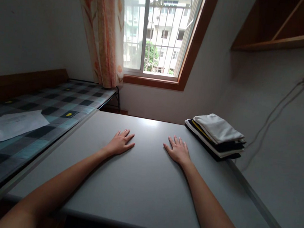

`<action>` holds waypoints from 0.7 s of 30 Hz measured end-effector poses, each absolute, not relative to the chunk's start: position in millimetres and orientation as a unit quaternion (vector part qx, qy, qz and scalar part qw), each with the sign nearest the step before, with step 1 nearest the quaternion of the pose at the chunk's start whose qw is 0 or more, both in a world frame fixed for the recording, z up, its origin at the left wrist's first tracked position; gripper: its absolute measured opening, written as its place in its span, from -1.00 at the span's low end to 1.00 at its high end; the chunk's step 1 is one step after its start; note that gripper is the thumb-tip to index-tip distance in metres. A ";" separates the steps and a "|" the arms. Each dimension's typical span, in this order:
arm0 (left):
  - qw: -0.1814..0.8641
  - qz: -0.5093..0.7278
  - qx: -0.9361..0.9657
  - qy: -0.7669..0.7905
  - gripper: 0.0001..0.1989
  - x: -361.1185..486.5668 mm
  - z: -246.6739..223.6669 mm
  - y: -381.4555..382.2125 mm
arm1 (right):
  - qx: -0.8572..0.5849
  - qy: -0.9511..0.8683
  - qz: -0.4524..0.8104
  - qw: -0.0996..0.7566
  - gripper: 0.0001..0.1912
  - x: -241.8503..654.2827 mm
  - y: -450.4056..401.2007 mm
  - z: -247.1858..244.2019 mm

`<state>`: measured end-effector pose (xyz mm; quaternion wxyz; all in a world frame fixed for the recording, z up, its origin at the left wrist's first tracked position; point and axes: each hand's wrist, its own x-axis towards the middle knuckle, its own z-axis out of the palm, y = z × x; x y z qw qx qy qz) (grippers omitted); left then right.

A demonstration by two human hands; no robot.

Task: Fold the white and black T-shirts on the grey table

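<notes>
My left hand lies palm down on the grey-white tabletop, its fingers spread and nothing in it. To the right, my right hand rests flat on the same surface, fingers also apart and holding nothing. A stack of folded cloth items sits at the table's far right, a short way beyond my right hand and not touching it. White, black and a strip of yellow show in its layers, with a white piece on top.
Left of the table is a bed with a checked cover, with white papers on it. A window and an orange patterned curtain are behind. A wooden shelf and cables are on the right wall.
</notes>
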<state>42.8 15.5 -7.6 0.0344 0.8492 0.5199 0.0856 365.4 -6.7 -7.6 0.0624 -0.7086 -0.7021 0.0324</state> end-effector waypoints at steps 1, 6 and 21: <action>0.036 0.085 0.849 0.521 -0.37 42.6 -7.4 15.6 | -0.709 -0.702 0.032 0.057 -0.24 365.1 -6.6 -7.4; 0.044 0.094 0.849 0.518 -0.38 40.8 -7.8 16.4 | -0.711 -0.701 0.032 0.045 -0.25 365.8 -5.8 -8.2; 0.049 0.103 0.851 0.513 -0.37 39.1 -7.9 16.6 | -0.712 -0.700 0.028 0.039 -0.26 365.3 -5.9 -7.8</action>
